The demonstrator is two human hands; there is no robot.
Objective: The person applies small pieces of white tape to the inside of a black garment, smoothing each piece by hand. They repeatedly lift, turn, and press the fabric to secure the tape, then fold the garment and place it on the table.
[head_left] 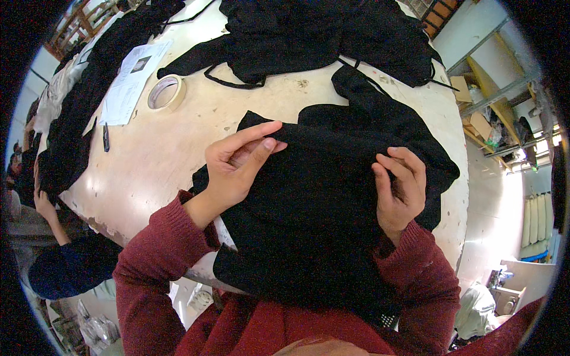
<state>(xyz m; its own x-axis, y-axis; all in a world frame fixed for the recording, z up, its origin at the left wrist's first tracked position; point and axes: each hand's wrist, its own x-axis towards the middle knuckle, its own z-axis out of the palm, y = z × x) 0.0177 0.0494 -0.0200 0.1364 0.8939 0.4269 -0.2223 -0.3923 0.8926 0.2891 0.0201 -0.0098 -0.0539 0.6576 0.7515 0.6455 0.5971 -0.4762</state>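
Note:
A black fabric garment [309, 207] is spread in front of me, its near part hanging over the table's front edge toward my body. Over its left part is my left hand [234, 163], index finger stretched out and thumb apart from it, with nothing visible between them. My right hand [404, 187] hovers at or just above the cloth on the right, its fingers loosely curved and a small gap showing at the thumb. Whether the fingertips touch the dark cloth is hard to make out. Both arms wear dark red knit sleeves.
Another black garment [285, 41] with thin straps lies at the far side of the pale, worn table [148, 172]. A masking tape roll [167, 94], printed papers [132, 80] and a pen [106, 137] lie at left. Another person's hand [44, 204] touches dark cloth there. Shelving [493, 89] stands right.

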